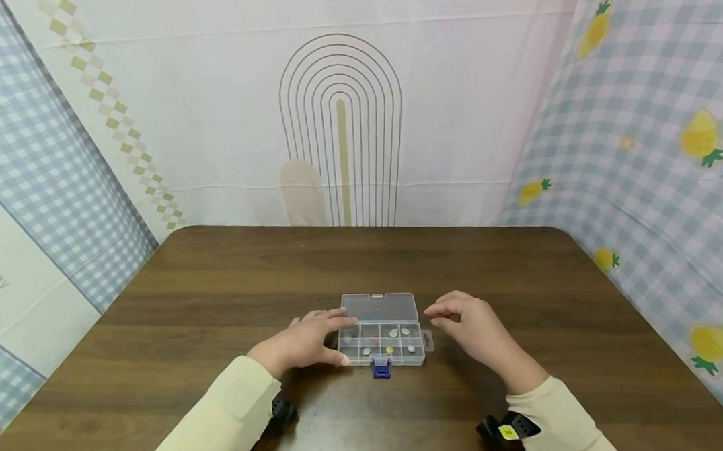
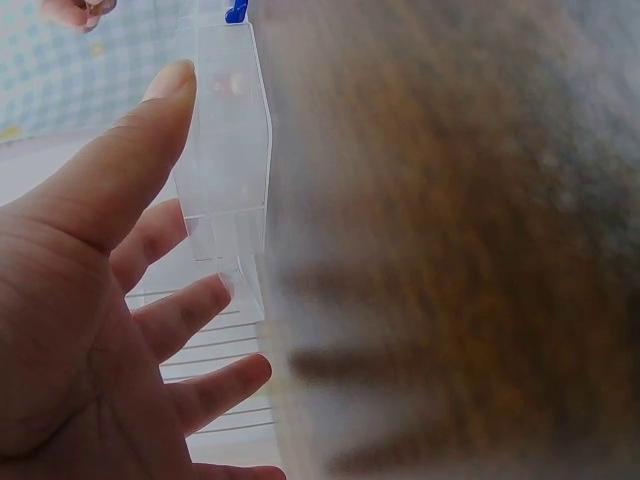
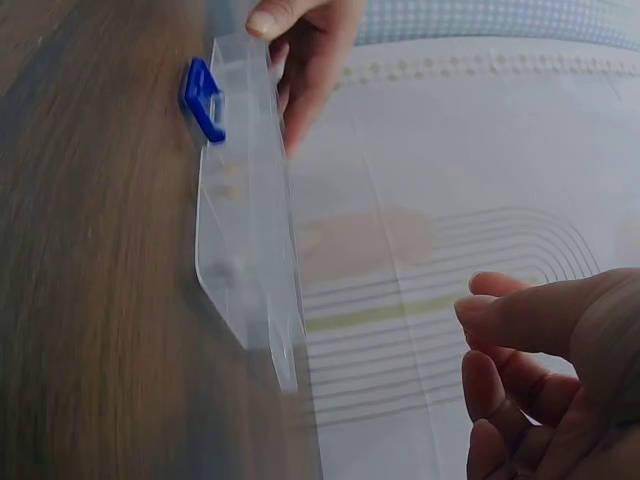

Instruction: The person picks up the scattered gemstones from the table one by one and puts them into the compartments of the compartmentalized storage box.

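A clear plastic compartment box [image 1: 358,361] lies on the table with its lid [image 1: 379,309] folded back on the far side. Its front carries a blue latch [image 1: 381,370]. Small whitish round pieces [image 1: 393,332] and a yellow piece [image 1: 390,350] sit in separate compartments. My left hand [image 1: 306,339] rests at the box's left side, thumb at the near corner and fingers spread along the edge. My right hand [image 1: 470,323] is raised just right of the box, thumb and forefinger tips close together. I cannot tell whether something tiny is between them.
The box stands on a brown wooden table [image 1: 242,271]. A white printed cloth [image 1: 224,124] hangs behind the far edge. Blue checked cloth [image 1: 650,172] borders the right side. Each wrist wears a black strapped device [image 1: 508,429].
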{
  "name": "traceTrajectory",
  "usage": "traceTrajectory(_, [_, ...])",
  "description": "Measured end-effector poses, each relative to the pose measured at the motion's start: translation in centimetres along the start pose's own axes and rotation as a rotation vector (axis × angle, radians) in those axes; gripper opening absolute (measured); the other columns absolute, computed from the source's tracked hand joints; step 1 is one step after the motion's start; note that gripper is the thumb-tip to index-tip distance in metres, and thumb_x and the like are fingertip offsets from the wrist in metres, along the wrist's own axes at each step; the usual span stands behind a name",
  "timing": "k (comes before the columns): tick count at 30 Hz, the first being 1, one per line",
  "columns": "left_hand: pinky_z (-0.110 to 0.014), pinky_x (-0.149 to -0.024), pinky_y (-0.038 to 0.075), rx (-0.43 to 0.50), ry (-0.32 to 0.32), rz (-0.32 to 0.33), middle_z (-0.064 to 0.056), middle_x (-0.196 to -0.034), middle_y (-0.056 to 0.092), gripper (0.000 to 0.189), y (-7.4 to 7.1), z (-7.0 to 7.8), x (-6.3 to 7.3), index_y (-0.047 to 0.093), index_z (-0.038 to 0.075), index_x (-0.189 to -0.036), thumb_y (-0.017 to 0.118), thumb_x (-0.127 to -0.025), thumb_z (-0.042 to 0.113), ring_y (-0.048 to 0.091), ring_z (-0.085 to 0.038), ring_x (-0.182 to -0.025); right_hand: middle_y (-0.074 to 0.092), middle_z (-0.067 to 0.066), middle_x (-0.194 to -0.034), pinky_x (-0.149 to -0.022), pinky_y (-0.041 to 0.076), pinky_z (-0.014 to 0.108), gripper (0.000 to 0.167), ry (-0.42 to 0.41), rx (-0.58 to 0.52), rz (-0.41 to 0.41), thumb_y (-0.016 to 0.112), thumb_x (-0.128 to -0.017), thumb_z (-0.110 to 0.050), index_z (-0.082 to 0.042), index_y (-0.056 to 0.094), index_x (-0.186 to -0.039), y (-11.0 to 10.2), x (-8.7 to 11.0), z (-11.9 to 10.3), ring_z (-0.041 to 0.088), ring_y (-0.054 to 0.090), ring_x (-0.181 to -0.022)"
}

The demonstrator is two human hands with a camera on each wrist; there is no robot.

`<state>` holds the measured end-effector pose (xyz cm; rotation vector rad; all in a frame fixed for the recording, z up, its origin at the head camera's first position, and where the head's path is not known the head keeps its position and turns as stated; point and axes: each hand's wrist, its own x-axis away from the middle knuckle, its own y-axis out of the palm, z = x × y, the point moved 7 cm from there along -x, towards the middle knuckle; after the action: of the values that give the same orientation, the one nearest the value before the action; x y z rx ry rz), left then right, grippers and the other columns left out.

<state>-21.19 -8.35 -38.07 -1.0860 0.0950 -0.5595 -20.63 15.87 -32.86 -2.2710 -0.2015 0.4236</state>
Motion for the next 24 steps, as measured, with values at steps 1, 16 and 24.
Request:
traceTrajectory(1, [-0.069, -0.106, 0.017, 0.001, 0.001, -0.001, -0.006, -0.156, 0.032, 0.069, 0.0, 0.0, 0.0, 0.047, 0.025, -0.145, 0.075, -0.083, 0.037, 0.027, -0.039, -0.141, 0.066, 0.003, -0.098, -0.074, 0.053, 0.032, 0.014, -0.001, -0.004, -0.004, 0.07, -0.086, -0.001, -0.007, 0.076, -0.097, 0.2, -0.1, -0.1, 0.019, 0.063, -0.089])
traceTrajectory(16, [-0.069, -0.106, 0.017, -0.001, -0.003, -0.001, -0.007, -0.155, 0.032, 0.07, -0.1, 0.1, 0.1, 0.047, 0.024, -0.145, 0.075, -0.083, 0.038, 0.027, -0.039, -0.141, 0.064, 0.001, -0.097, -0.068, 0.05, 0.025, 0.013, -0.07, -0.053, -0.072, 0.07, -0.085, 0.002, -0.005, 0.076, -0.093, 2.8, -1.2, -3.0, 0.015, 0.061, -0.087])
traceTrajectory(24, [-0.069, -0.105, 0.019, -0.014, -0.001, -0.003, -0.007, -0.155, 0.033, 0.069, -0.1, 0.1, 0.0, 0.047, 0.024, -0.145, 0.074, -0.083, 0.039, 0.029, -0.039, -0.14, 0.065, 0.0, -0.093, -0.069, 0.052, 0.024, 0.011, -0.157, -0.038, -0.09, 0.071, -0.084, 0.001, -0.005, 0.077, -0.09, 3.9, -1.6, -4.2, 0.013, 0.061, -0.083])
